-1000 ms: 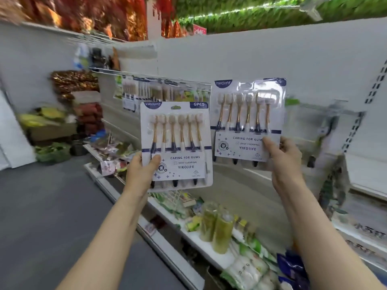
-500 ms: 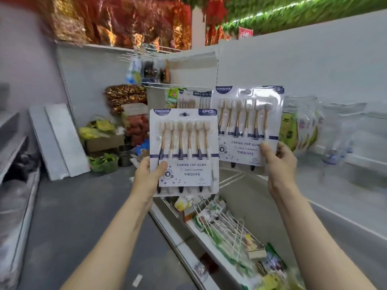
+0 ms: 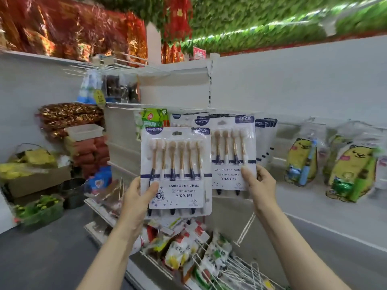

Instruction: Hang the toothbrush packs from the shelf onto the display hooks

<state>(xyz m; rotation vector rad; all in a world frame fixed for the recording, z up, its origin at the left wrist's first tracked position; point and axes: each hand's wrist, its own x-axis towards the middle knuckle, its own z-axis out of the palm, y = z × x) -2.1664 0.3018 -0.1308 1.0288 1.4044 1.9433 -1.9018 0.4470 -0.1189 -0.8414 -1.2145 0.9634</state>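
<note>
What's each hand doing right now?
Left hand: holding the nearer white six-toothbrush card pack.
Right hand: holding the farther white toothbrush card pack.

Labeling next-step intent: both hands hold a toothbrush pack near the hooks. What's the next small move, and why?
Probably lift the right hand so its toothbrush pack meets a hook where the hung packs are. That pack is already up beside that row; the left hand holds its pack lower and in front.

A left hand (image 3: pixel 136 197) grips a white card pack of six gold-handled toothbrushes (image 3: pixel 177 171) by its lower left edge. Beside it, slightly behind, a right hand (image 3: pixel 260 185) pinches a matching second pack (image 3: pixel 232 152), raised before identical hanging packs (image 3: pixel 266 139) on a white shop wall (image 3: pixel 303 84).
</note>
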